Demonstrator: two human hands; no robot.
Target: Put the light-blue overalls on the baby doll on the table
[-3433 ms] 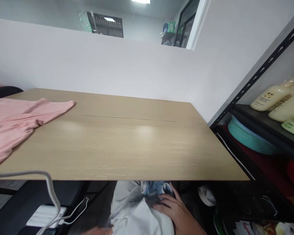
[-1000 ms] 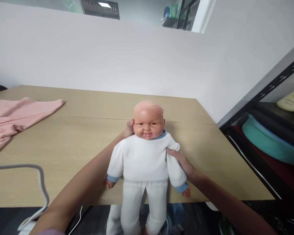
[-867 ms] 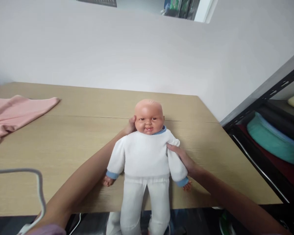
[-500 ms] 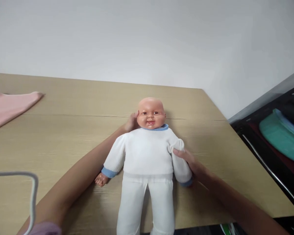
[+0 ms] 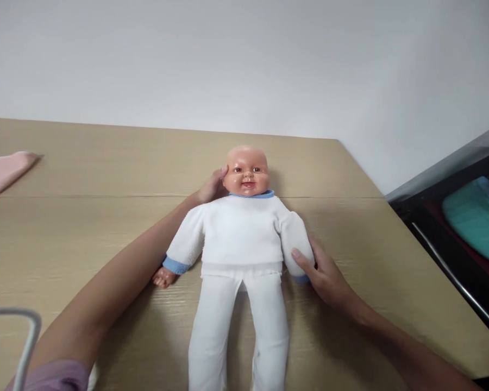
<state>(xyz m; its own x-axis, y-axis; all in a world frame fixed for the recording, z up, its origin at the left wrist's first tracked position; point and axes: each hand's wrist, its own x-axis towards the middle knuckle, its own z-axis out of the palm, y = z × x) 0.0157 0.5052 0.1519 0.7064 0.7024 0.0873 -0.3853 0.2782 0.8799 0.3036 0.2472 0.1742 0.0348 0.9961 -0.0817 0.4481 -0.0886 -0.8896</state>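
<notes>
A baby doll (image 5: pixel 239 239) in a white top and white trousers with blue cuffs and collar lies on its back on the wooden table (image 5: pixel 85 217), head towards the wall. My left hand (image 5: pixel 212 187) reaches under the back of the doll's head and cups it; most of its fingers are hidden behind the head. My right hand (image 5: pixel 324 271) is wrapped round the end of the doll's sleeve on the right side, thumb on top of the white cloth.
A pink cloth (image 5: pixel 4 169) lies at the table's far left edge. A dark metal shelf (image 5: pixel 444 217) stands to the right, with a teal basin (image 5: pixel 475 217) on it. A grey cable loop (image 5: pixel 24 336) hangs at the lower left. A white wall is behind the table.
The doll came up from below the table's edge and now lies flat, further onto the table. My right hand slid from its shoulder down to the sleeve end. My view tilted down.
</notes>
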